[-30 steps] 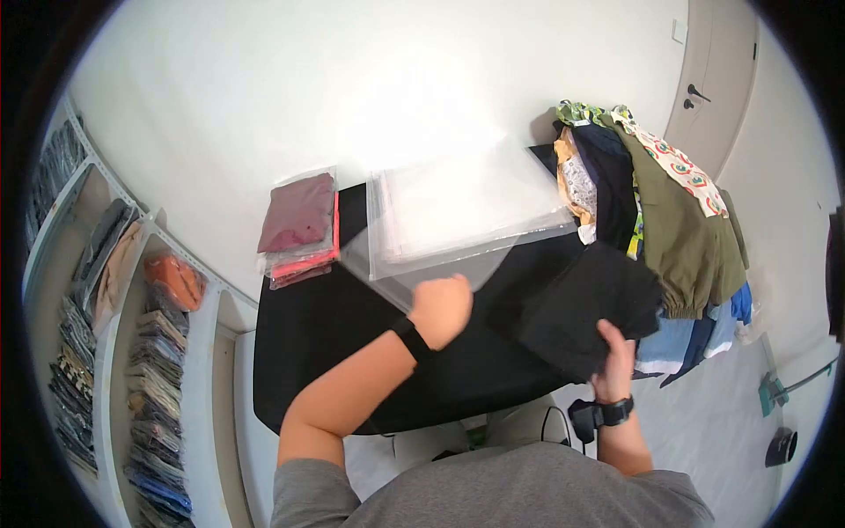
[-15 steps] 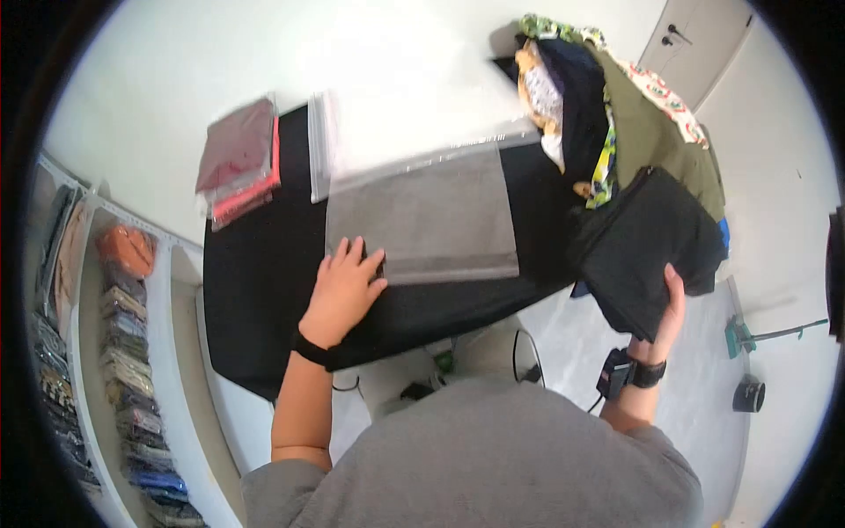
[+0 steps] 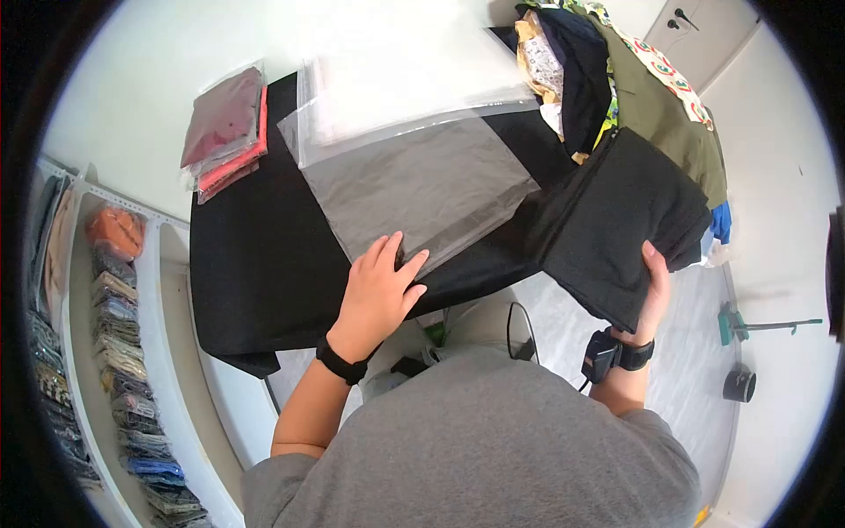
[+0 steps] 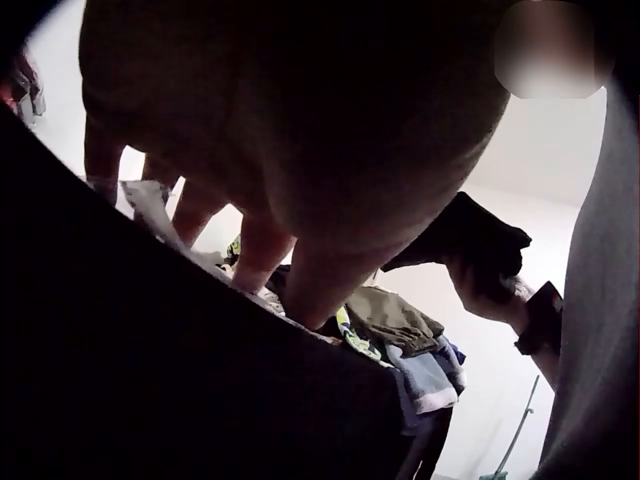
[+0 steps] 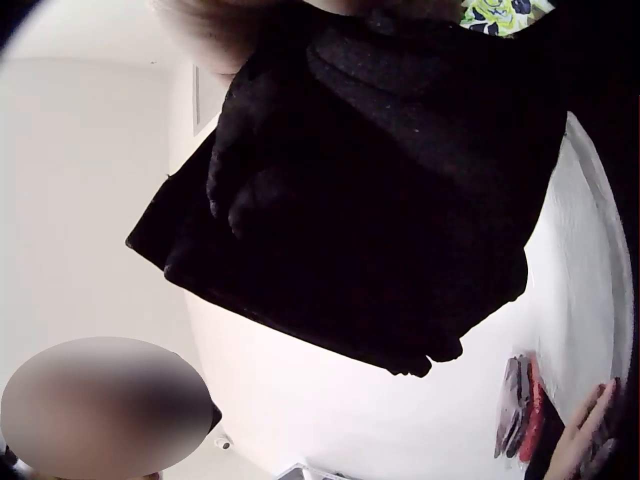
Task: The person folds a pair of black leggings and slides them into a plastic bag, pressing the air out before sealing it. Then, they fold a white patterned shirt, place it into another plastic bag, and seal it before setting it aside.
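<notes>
"Black, soft-knit and folded thick: the folded black garment (image 3: 620, 220) hung out past the table's right edge. The right hand (image 3: 653, 290) was clamped on its lower corner, thumb on top and fingers curled underneath."

"And the other hand?"

"The left hand (image 3: 380, 286) lay flat with its fingers straight and spread. It pressed the near corner of the clear rectangular plastic bag (image 3: 422, 189) onto the black tablecloth (image 3: 255, 282) and gripped nothing."

"How would you have done it well?"

"I couldn't tell which edge was the bag's mouth. I'd say one layer wanted lifting with the fingertips while the palm pinned the other. Then the garment should go in flat, folded edge first, so it wouldn't bunch. Held by one corner, that bundle looked ready to sag open, so a grip nearer its middle seemed safer."

"Any brand or label?"

"None I could read. The stack of clear bags (image 3: 396, 79) behind was blank, and the bagged red garments (image 3: 224, 132) at the far left showed no print. The heap of mixed clothes (image 3: 651, 97) had only patterns, no words."
</notes>
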### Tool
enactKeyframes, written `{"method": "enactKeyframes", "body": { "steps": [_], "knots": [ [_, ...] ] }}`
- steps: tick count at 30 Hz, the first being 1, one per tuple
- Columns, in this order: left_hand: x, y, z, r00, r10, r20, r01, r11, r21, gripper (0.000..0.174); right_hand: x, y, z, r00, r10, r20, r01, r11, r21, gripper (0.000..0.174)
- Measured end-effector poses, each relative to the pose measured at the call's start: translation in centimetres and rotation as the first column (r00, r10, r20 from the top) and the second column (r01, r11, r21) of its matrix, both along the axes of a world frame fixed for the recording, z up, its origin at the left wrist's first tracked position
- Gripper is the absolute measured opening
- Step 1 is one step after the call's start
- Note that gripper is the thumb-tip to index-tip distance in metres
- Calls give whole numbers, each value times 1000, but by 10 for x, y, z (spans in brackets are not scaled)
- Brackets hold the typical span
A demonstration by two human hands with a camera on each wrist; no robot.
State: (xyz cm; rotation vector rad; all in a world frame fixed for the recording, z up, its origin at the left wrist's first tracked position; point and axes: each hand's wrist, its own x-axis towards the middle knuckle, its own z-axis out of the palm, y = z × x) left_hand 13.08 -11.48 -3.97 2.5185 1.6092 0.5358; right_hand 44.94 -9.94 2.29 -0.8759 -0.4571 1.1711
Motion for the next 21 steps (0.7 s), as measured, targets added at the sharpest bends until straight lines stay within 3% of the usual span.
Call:
{"method": "enactKeyframes", "body": {
  "steps": [5,8,11,12,14,19,21],
  "knots": [
    [-1,5,-1,999,36,33,-36,999,-1,47,-7,-1,-10,993,107,-44,-108,994,-35,43],
    [-3,12,3,985,56,165,-56,998,-5,45,-17,1,-9,929,335,-159,-347,937,-52,47],
    [-1,18,13,939,113,325,-107,994,-36,42,-20,9,-6,807,576,-132,-589,800,-111,44],
    [2,18,21,919,125,373,-114,992,-54,42,-20,14,-9,806,578,-127,-591,799,-113,44],
    [7,22,24,921,133,367,-153,988,25,43,-23,26,-19,652,757,-48,-741,622,-251,41],
    [18,32,23,940,101,326,-189,949,252,50,-50,40,-28,532,835,-141,-828,478,-291,35],
    [19,32,22,948,77,308,-159,955,251,58,-59,43,-36,540,760,-361,-835,430,-344,32]
  ]
}}
